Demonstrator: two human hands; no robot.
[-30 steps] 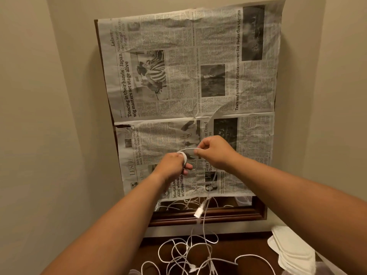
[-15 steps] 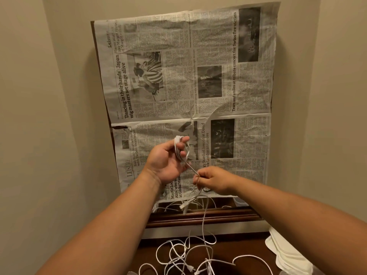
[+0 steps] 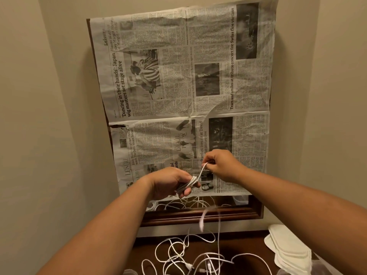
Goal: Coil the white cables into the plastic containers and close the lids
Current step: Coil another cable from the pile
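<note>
My left hand [image 3: 170, 182] grips a small bundle of coiled white cable [image 3: 191, 182], held up in front of the newspaper. My right hand [image 3: 223, 165], up and to the right, pinches the same cable's free strand, which runs taut from the bundle to its fingers. The rest of that strand hangs down, its blurred plug end [image 3: 202, 221] dangling above the table. A tangle of loose white cables [image 3: 190, 259] lies on the dark wooden table below. Clear plastic container edges [image 3: 286, 271] barely show at the bottom right.
A newspaper [image 3: 184, 86] covers a wood-framed mirror [image 3: 198, 217] on the beige wall. A stack of white lids [image 3: 290, 253] lies at the table's right. Walls close in on both sides.
My left hand turned over and dropped lower with the bundle. My right hand rose from below the bundle to up and right of it, carrying the strand round.
</note>
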